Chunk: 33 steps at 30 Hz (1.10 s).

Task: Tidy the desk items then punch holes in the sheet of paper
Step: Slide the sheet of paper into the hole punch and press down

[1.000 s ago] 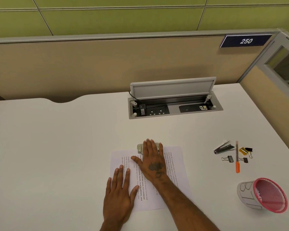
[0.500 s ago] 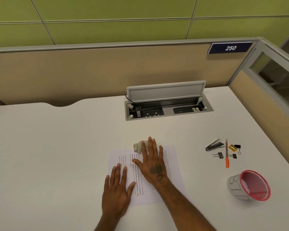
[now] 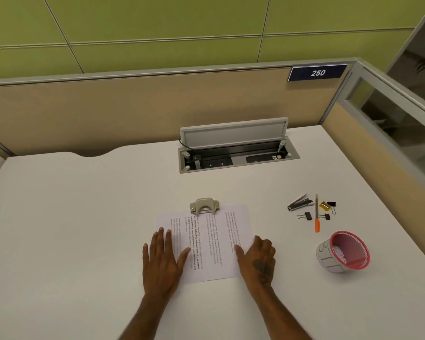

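Both hands lie flat, fingers open, on the printed white paper sheet (image 3: 206, 241), its far edge in the grey metal hole punch (image 3: 204, 206); small desk items remain untidied.

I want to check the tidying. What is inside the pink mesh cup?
Inside the pink mesh cup, which lies tipped on its side, a few small white items show. What they are is unclear; the near wall hides the rest.
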### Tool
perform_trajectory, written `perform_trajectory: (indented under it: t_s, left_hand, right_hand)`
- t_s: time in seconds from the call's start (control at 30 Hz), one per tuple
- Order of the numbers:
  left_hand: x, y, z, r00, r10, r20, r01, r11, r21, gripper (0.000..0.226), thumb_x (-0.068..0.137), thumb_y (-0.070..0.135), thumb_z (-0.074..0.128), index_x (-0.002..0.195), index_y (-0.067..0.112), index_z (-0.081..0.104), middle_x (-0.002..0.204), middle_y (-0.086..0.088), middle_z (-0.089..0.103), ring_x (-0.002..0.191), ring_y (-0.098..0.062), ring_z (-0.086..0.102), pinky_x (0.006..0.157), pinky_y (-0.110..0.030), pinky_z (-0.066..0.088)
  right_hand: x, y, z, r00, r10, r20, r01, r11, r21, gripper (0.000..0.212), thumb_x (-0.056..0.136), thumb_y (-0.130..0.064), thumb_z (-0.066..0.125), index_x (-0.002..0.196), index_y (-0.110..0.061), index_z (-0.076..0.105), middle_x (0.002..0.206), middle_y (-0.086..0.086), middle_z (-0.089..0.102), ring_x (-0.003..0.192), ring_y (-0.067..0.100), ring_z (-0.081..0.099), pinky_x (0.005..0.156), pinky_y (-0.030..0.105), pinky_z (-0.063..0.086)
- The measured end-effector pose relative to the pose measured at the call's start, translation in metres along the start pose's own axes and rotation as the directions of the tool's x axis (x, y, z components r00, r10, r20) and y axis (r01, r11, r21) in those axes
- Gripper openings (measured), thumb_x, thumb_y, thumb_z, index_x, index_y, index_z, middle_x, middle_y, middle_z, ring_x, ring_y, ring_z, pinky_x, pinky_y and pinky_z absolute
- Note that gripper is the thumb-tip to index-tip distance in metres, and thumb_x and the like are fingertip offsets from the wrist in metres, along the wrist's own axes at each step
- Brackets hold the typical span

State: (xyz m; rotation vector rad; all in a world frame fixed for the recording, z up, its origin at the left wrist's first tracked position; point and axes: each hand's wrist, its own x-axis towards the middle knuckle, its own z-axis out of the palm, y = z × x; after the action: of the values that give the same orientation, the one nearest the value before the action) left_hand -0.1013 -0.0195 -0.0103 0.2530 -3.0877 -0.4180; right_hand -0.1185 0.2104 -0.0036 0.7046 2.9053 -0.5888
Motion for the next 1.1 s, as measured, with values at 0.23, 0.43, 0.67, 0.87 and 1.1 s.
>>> perform_trajectory:
  t_s: [0.23, 0.43, 0.67, 0.87, 1.1]
  left_hand:
    - [-0.024, 0.024, -0.009, 0.848, -0.521, 0.098, 0.529, 0.820, -0.218, 0.096, 0.074, 0.063, 0.068, 0.141, 0.002, 0.035, 0.139, -0.024, 0.046, 0.127, -0.042, 0.042, 0.096, -0.055, 0.044]
    - [-0.020, 0.037, -0.012, 0.801, -0.581, 0.145, 0.598, 0.768, -0.228, 0.099, 0.071, 0.051, 0.078, 0.142, 0.001, 0.031, 0.133, -0.024, 0.045, 0.123, -0.041, 0.041, 0.096, -0.051, 0.043]
    - [-0.007, 0.035, -0.020, 0.732, -0.649, 0.210, 0.681, 0.705, -0.198, 0.085, 0.065, 0.049, 0.083, 0.124, 0.001, 0.046, 0.125, -0.023, 0.050, 0.119, -0.039, 0.045, 0.096, -0.048, 0.043]
    - [0.004, 0.036, -0.022, 0.690, -0.663, 0.290, 0.723, 0.653, -0.226, 0.077, 0.067, 0.040, 0.084, 0.125, 0.004, 0.048, 0.128, -0.019, 0.054, 0.121, -0.039, 0.047, 0.099, -0.050, 0.041]
    - [0.010, 0.030, -0.024, 0.657, -0.668, 0.350, 0.754, 0.598, -0.272, 0.086, 0.060, 0.038, 0.090, 0.123, 0.004, 0.042, 0.125, -0.018, 0.055, 0.115, -0.040, 0.055, 0.098, -0.052, 0.047]
  right_hand:
    - [-0.003, -0.005, -0.005, 0.997, 0.061, 0.056, -0.061, 0.998, -0.009, 0.062, 0.083, -0.057, 0.062, 0.121, -0.009, 0.051, 0.122, 0.009, 0.052, 0.109, 0.022, 0.052, 0.086, 0.031, 0.054]
    - [0.002, -0.014, -0.011, 0.988, 0.112, 0.107, -0.114, 0.993, 0.021, 0.058, 0.082, -0.048, 0.069, 0.118, -0.007, 0.052, 0.122, 0.011, 0.054, 0.111, 0.024, 0.053, 0.087, 0.033, 0.052]
    - [0.015, -0.017, -0.019, 0.949, 0.221, 0.224, -0.247, 0.964, 0.096, 0.069, 0.073, -0.042, 0.080, 0.122, -0.007, 0.046, 0.125, 0.014, 0.054, 0.114, 0.028, 0.054, 0.090, 0.038, 0.054]
    - [0.023, -0.015, -0.025, 0.930, 0.227, 0.288, -0.281, 0.946, 0.162, 0.064, 0.075, -0.034, 0.081, 0.122, -0.006, 0.048, 0.125, 0.015, 0.056, 0.112, 0.030, 0.058, 0.093, 0.040, 0.054]
    - [0.033, -0.007, -0.026, 0.916, 0.175, 0.361, -0.264, 0.941, 0.214, 0.050, 0.080, -0.032, 0.076, 0.120, -0.005, 0.060, 0.124, 0.013, 0.062, 0.098, 0.029, 0.068, 0.084, 0.036, 0.059]
